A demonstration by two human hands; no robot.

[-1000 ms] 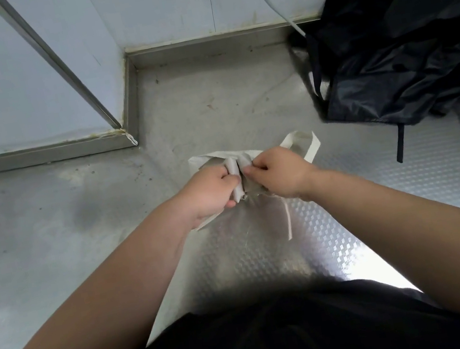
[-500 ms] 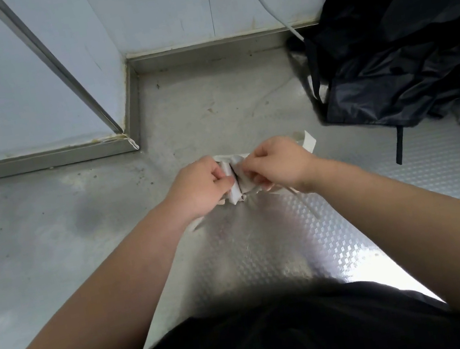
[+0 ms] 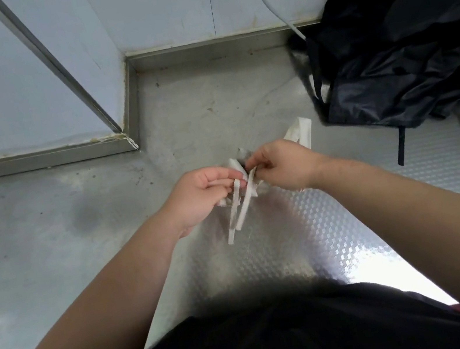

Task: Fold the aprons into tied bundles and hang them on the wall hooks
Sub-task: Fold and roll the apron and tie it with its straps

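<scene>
Apron bundle [image 3: 236, 164] pinched between left hand [image 3: 203, 189] and right hand [image 3: 281, 165], white ties [image 3: 239, 208] dangling

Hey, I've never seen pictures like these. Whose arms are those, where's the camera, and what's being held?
No machine here: a person wears one camera on the head, so every picture looks down at their own bare arms. The left hand and right hand pinch a small white apron bundle, its two straps dangling. Beneath is a grey metal surface; a black fabric heap lies to the right, against the wall.
</scene>
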